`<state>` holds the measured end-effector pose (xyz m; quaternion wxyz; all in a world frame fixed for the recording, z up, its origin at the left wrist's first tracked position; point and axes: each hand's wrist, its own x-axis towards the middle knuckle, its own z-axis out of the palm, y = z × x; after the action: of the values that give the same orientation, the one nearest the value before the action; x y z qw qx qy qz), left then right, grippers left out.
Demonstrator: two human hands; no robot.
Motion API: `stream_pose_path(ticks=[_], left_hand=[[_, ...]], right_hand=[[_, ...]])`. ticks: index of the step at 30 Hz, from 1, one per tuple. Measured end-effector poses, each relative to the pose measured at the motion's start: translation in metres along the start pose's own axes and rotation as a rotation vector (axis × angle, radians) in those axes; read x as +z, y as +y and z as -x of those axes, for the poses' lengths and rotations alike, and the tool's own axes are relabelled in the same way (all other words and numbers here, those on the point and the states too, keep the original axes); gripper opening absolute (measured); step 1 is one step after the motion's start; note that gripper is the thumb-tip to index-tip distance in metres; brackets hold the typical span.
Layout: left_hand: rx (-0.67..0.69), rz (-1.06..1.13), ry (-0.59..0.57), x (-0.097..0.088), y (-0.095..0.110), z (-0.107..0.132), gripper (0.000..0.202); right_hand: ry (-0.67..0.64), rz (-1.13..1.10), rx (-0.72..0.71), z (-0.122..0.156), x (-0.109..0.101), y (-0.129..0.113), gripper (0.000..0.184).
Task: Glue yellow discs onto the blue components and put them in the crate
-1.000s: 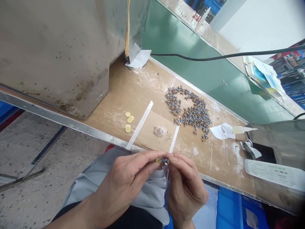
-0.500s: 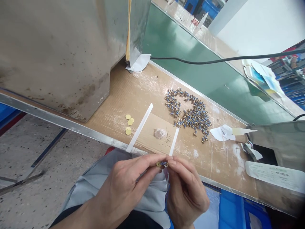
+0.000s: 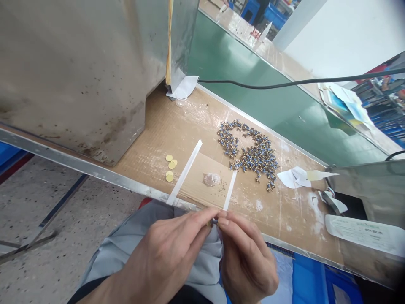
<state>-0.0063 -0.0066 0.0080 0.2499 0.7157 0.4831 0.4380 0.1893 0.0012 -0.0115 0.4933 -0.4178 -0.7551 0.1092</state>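
Note:
My left hand (image 3: 167, 253) and my right hand (image 3: 245, 257) meet fingertip to fingertip just below the bench's front edge. Both are closed in a pinch on one small brass and blue part (image 3: 214, 221), mostly hidden between the fingers. On the cardboard-covered bench (image 3: 164, 126) beyond lie a pile of the same small blue and brass parts (image 3: 251, 154), three yellow discs (image 3: 170, 166), and a small clear cap (image 3: 211, 179) between two white tape strips (image 3: 185, 172).
A big stained metal housing (image 3: 79, 71) stands at the left. A green conveyor belt (image 3: 253, 80) runs behind the bench, with a black cable (image 3: 284, 82) over it. A glue tube (image 3: 321, 174) on white paper, a metal box (image 3: 370, 190) and a labelled bag (image 3: 367, 232) sit at the right.
My hands have stayed together on the small part and the fingertips have closed more tightly over it. The view has shifted slightly.

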Motion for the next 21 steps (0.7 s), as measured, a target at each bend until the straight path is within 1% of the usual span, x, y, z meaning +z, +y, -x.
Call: stream_pose_path(ticks=[7, 17, 21], left_hand=[[0.028, -0.088, 0.009, 0.0, 0.0044, -0.0018, 0.026], [0.017, -0.109, -0.014, -0.0002, 0.0047, 0.0032, 0.029], [0.034, -0.091, -0.031, 0.0011, 0.004, 0.0063, 0.033]], right_hand=[[-0.009, 0.001, -0.005, -0.0007, 0.0, 0.0001, 0.044], [-0.039, 0.004, 0.0, 0.0012, -0.0028, 0.0006, 0.043], [-0.056, 0.005, -0.002, 0.0006, -0.004, 0.0007, 0.043]])
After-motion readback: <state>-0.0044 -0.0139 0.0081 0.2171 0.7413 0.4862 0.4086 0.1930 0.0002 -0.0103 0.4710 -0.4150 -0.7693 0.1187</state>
